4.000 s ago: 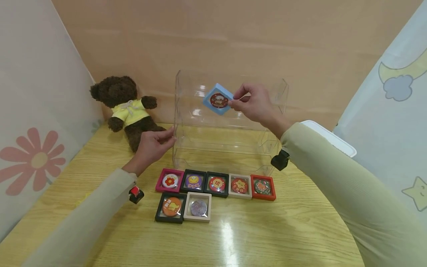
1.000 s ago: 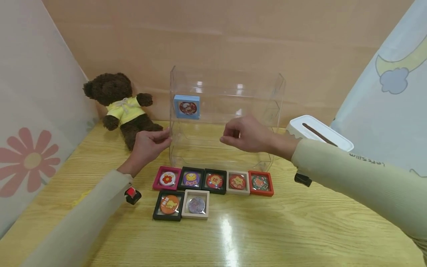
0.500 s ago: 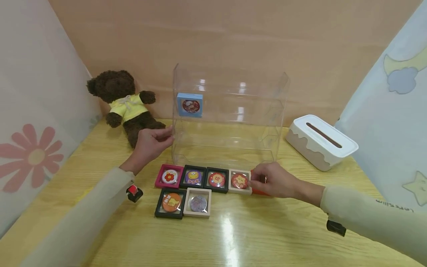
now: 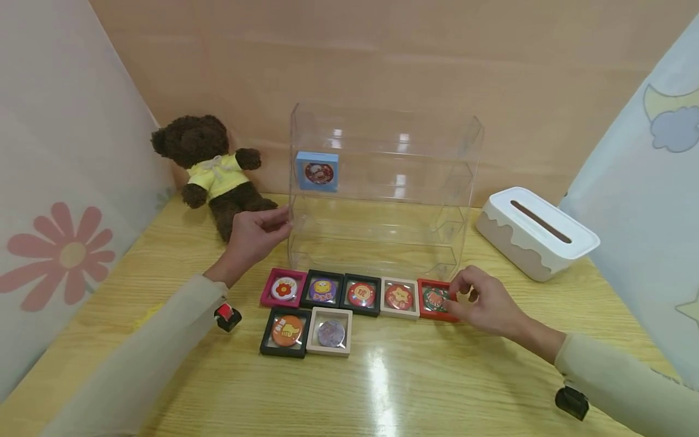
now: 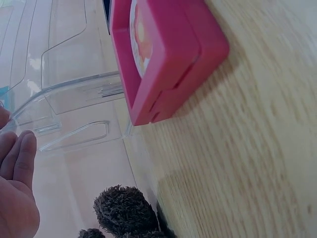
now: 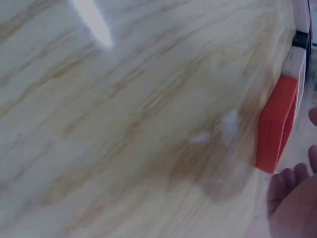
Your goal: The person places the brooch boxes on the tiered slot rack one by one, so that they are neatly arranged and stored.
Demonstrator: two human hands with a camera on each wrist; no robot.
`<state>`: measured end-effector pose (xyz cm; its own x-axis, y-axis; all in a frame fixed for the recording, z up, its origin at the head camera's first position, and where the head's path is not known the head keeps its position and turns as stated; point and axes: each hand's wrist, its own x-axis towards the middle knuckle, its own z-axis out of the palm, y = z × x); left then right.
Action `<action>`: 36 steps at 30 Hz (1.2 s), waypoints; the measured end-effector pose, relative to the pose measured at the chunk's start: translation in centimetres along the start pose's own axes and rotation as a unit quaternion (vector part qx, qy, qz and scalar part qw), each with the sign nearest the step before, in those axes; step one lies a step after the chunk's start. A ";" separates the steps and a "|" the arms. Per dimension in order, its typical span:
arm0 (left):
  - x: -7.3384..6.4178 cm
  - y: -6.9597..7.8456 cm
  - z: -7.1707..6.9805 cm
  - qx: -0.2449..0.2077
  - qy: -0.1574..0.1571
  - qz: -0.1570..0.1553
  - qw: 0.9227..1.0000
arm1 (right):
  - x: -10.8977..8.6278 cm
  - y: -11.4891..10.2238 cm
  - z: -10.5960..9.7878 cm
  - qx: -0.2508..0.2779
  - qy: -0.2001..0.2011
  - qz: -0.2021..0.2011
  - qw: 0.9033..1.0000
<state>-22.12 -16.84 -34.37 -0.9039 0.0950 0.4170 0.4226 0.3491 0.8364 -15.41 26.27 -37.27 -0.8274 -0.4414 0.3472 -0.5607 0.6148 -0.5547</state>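
My left hand (image 4: pixel 256 237) holds the left side edge of a clear, tiered display rack (image 4: pixel 382 212) between thumb and fingers. In the left wrist view, the fingers (image 5: pixel 21 158) lie beside its transparent panel. My right hand (image 4: pixel 483 300) is at the right edge of a red square display frame (image 4: pixel 435 290), thumb and forefinger apart at its border. This frame, holding a round badge, ends the upper row on the table. In the right wrist view, the fingertips (image 6: pixel 300 171) are close by its red corner (image 6: pixel 270 134). A light blue frame (image 4: pixel 318 171) stands at the rack's left.
Left of the red frame are pink (image 4: pixel 284 287), black and cream frames in a row. Below lie a black frame (image 4: pixel 286 331) and a cream one (image 4: pixel 330 331). A brown teddy bear (image 4: pixel 215 173) sits back left, a white-topped tissue box (image 4: pixel 537 233) at right.
The blue frame has gone from my right hand onto the rack. The right hand then came down to the table and shifted right, from over the red frame to its edge. The left hand stayed.
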 end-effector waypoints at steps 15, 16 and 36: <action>0.1 0.0 0.1 -0.001 -0.004 0.002 1.000 | -0.3 2.5 -1.0 0.107 -0.127 0.152 0.974; 0.0 0.0 0.1 -0.001 -0.004 0.002 1.000 | -0.3 2.5 -1.0 0.108 -0.129 0.150 0.974; -0.3 0.8 -0.1 -0.001 -0.010 0.002 1.000 | -0.6 2.8 -1.0 0.104 -0.131 0.137 0.976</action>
<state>-21.50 -16.67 -33.83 -0.9034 0.1149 0.4132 0.4262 0.3472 0.8353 -16.48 28.89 -38.25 -0.8933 -0.4487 -0.0267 -0.2782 0.5986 -0.7511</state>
